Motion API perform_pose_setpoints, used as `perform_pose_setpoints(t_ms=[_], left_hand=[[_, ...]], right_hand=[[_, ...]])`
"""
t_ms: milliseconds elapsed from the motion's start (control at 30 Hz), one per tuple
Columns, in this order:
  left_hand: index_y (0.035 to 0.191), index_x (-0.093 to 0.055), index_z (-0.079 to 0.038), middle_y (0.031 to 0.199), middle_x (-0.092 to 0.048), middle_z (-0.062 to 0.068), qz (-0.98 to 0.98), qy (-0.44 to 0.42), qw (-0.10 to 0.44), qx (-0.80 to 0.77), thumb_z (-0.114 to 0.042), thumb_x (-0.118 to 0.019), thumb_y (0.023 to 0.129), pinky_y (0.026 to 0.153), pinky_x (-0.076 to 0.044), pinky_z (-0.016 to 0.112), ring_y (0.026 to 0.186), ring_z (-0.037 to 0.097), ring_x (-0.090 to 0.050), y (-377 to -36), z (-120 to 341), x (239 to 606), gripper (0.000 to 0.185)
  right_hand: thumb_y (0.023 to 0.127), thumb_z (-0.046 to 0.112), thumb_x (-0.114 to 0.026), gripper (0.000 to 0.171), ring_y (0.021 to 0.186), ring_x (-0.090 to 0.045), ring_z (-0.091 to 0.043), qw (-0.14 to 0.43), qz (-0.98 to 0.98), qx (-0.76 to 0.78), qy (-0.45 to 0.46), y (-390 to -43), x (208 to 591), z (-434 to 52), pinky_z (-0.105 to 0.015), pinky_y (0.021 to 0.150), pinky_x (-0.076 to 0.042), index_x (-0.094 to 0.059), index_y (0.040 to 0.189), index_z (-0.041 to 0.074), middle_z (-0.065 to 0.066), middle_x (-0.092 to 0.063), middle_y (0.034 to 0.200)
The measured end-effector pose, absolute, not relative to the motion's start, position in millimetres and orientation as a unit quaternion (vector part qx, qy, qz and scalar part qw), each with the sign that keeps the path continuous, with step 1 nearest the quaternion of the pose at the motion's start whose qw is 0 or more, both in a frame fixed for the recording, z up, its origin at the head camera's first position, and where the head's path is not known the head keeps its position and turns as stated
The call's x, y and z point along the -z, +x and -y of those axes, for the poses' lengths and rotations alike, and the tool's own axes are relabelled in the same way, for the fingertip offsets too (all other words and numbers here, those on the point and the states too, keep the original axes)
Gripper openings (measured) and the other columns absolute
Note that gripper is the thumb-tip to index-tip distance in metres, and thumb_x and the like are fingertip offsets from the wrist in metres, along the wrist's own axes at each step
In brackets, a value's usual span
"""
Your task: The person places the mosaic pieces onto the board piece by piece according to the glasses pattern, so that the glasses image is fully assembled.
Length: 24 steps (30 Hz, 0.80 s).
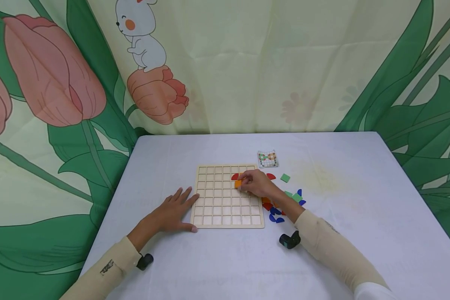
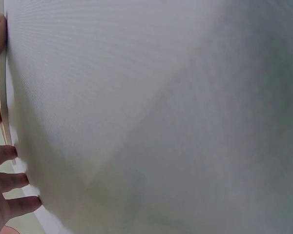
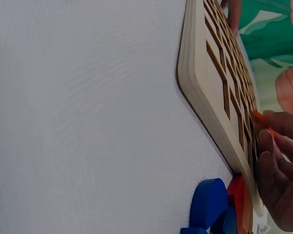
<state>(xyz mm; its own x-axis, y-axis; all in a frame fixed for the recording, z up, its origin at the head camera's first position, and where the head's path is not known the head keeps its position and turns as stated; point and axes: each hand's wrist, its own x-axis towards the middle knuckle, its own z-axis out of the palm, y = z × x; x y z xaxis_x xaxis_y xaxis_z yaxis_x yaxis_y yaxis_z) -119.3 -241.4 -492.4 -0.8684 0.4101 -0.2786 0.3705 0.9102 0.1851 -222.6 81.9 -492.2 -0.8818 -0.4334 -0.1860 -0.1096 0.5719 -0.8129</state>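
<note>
A wooden grid board (image 1: pixel 212 201) lies on the white table. Spread out at its left edge, my left hand (image 1: pixel 174 210) touches the frame with thumb and index finger. The left wrist view catches those fingertips along the board's side. Over the upper right squares, my right hand (image 1: pixel 256 183) pinches an orange piece (image 3: pixel 271 132) between thumb and fingers. Beside these fingertips an orange square (image 1: pixel 238 184) shows on the grid, with a red rounded piece (image 1: pixel 234 177) just above it. The right hand hides several squares around there.
Right of the board lie loose pieces: a red one (image 1: pixel 271 176), a green square (image 1: pixel 285 178), more green ones (image 1: pixel 297 197), and several blue rounded pieces (image 1: pixel 275 211). A small pattern card (image 1: pixel 268 159) sits behind the board's right corner. A printed curtain (image 1: pixel 240 83) hangs behind the table.
</note>
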Motion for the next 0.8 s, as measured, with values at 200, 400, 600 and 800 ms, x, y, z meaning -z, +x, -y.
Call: perform_pose_setpoints(t_ms=[200, 400, 600, 800], left_hand=[[0.160, -0.027, -0.022, 0.168, -0.017, 0.014, -0.965, 0.202, 0.156, -0.062, -0.079, -0.066, 0.075, 0.114, -0.027, 0.067, 0.153, 0.045, -0.015, -119, 241, 493, 0.109], [0.160, -0.027, -0.022, 0.168, -0.017, 0.014, -0.965, 0.203, 0.155, -0.060, -0.078, -0.066, 0.075, 0.114, -0.027, 0.067, 0.153, 0.045, -0.015, -120, 242, 493, 0.109], [0.161, -0.026, -0.022, 0.168, -0.016, 0.014, -0.965, 0.202, 0.158, -0.058, -0.079, -0.065, 0.075, 0.114, -0.027, 0.066, 0.153, 0.045, -0.014, -120, 242, 494, 0.109], [0.160, -0.027, -0.022, 0.168, -0.017, 0.015, -0.965, 0.201, 0.157, -0.063, -0.078, -0.067, 0.076, 0.115, -0.027, 0.066, 0.153, 0.046, -0.015, -120, 242, 494, 0.109]], right_hand=[[0.089, 0.014, -0.076, 0.029, 0.062, -0.061, -0.016, 0.193, -0.866, 0.436, -0.147, -222, 491, -77, -0.026, 0.062, -0.051, -0.071, 0.117, 0.007, -0.004, -0.069, 0.083], [0.088, 0.015, -0.078, 0.027, 0.063, -0.057, -0.017, 0.181, -0.876, 0.420, -0.154, -224, 492, -74, -0.026, 0.063, -0.047, -0.072, 0.113, 0.008, -0.003, -0.064, 0.078], [0.088, 0.017, -0.079, 0.025, 0.069, -0.056, -0.017, 0.173, -0.890, 0.392, -0.156, -225, 491, -70, -0.026, 0.065, -0.046, -0.072, 0.110, 0.010, -0.002, -0.063, 0.077], [0.087, 0.018, -0.079, 0.026, 0.071, -0.057, -0.017, 0.172, -0.900, 0.370, -0.156, -225, 489, -66, -0.027, 0.066, -0.046, -0.073, 0.111, 0.011, -0.001, -0.063, 0.078]])
